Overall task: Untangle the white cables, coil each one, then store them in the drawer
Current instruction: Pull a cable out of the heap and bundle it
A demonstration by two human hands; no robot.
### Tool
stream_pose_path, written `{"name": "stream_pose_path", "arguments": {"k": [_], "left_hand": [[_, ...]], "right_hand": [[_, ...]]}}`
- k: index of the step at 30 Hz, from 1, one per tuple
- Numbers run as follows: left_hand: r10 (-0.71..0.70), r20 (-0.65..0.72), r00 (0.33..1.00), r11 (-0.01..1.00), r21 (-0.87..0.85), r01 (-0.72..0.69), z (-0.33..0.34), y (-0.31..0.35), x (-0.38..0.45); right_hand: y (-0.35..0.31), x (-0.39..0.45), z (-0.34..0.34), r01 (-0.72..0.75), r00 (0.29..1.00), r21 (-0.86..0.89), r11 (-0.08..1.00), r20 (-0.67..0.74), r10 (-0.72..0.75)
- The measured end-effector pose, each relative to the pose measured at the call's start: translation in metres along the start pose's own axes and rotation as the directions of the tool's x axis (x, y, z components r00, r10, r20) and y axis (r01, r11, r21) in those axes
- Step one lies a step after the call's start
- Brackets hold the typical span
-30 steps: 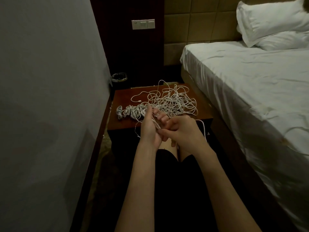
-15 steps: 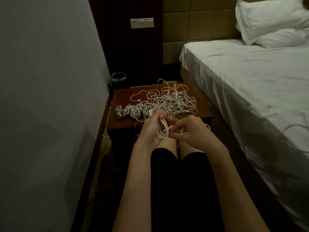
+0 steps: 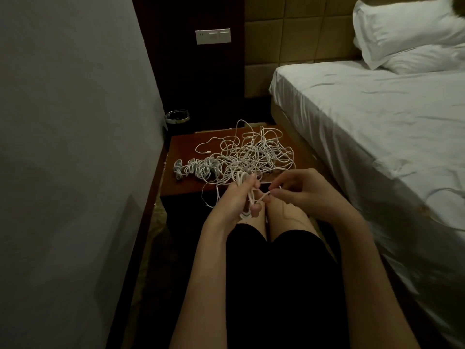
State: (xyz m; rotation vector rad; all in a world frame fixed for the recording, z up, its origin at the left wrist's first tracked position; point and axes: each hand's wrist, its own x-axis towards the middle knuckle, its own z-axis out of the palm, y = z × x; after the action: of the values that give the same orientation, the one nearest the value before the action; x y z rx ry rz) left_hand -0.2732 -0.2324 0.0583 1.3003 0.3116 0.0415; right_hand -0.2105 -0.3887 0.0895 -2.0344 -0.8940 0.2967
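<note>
The white cables remain mostly tangled on the table; since a second ago, the left hand grips a growing coil while the right hand has shifted right, pinching the next loop.

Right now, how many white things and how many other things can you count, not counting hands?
White: 5 - cable pile, coiled cable bunch, two pillows, bed sheet
Reddish-brown: 1 - bedside table
Silver-rimmed: 1 - waste bin
Total: 7
The single cables in the pile are too tangled to count. The left hand holds a coil and the right hand pinches a strand.
</note>
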Motion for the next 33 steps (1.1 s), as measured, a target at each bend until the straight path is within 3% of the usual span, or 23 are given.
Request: {"name": "stream_pose_path", "arguments": {"k": [3,7,14,18,20,23,28,33], "left_hand": [[-0.081,0.114,0.99,0.992,0.109,0.069,0.007,0.001,-0.004],[-0.189,0.171,0.967,0.981,0.067,0.18,0.007,0.0,-0.006],[-0.028,0.005,1.0,0.991,-0.133,0.028,-0.001,0.0,0.003],[0.029,-0.021,0.999,0.995,-0.099,-0.031,0.006,-0.005,0.007],[0.035,-0.012,0.999,0.998,-0.053,-0.036,0.01,-0.006,0.006],[0.024,-0.023,0.999,0.993,-0.119,-0.026,0.013,-0.007,0.005],[0.053,-0.285,0.957,0.979,-0.174,-0.106,-0.003,-0.012,0.012],[0.027,-0.357,0.934,0.925,-0.346,-0.159,0.001,-0.008,0.011]], "right_hand": [[0.003,0.004,0.009,0.031,0.992,-0.082,0.996,-0.119,-0.041],[0.008,0.006,0.017,-0.021,0.988,-0.094,0.995,-0.152,0.007],[0.003,0.004,0.002,-0.072,0.989,0.133,0.988,-0.12,0.088],[-0.005,0.008,0.016,-0.015,0.982,0.154,0.988,-0.183,0.044],[-0.01,0.01,0.027,0.007,0.987,0.142,0.99,-0.16,0.016],[-0.013,0.014,0.044,0.047,0.984,0.025,0.999,-0.171,-0.042],[-0.018,0.012,0.044,0.012,0.999,0.082,0.997,-0.035,-0.009],[-0.016,0.01,0.035,0.046,0.999,-0.047,0.998,0.021,-0.045]]}}
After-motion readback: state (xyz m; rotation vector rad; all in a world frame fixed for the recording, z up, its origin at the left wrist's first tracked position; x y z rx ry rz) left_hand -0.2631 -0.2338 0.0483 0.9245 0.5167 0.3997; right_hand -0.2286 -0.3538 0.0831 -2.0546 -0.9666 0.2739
